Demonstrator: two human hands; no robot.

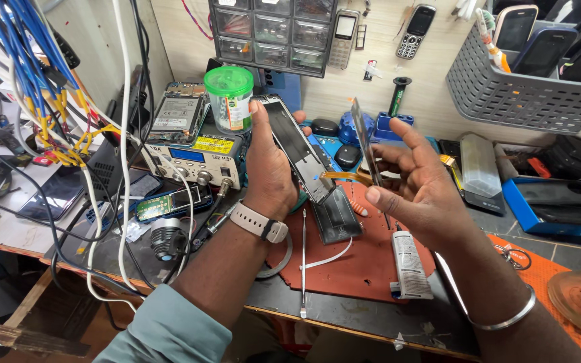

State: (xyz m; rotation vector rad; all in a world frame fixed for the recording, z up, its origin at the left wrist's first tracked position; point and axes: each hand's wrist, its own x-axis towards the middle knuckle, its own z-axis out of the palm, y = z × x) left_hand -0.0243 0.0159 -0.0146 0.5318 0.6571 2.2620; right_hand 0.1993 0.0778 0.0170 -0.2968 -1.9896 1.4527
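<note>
My left hand (268, 168) grips an opened phone body (297, 151), tilted so its inner frame faces right. My right hand (417, 185) holds the detached thin screen panel (366, 141) edge-on between thumb and fingers, other fingers spread. An orange flex ribbon (345, 177) still links screen and body. Both hang above a red-brown work mat (364, 262). A white watch sits on my left wrist, a metal bangle on my right.
On the mat lie a dark phone part (336, 215), a white glue tube (409, 263) and tweezers (303, 259). A power supply (193, 160), a green-lidded jar (230, 97) and tangled cables (55, 101) stand left. A grey basket (526, 94) of phones hangs right; a blue tray (559, 208) sits below.
</note>
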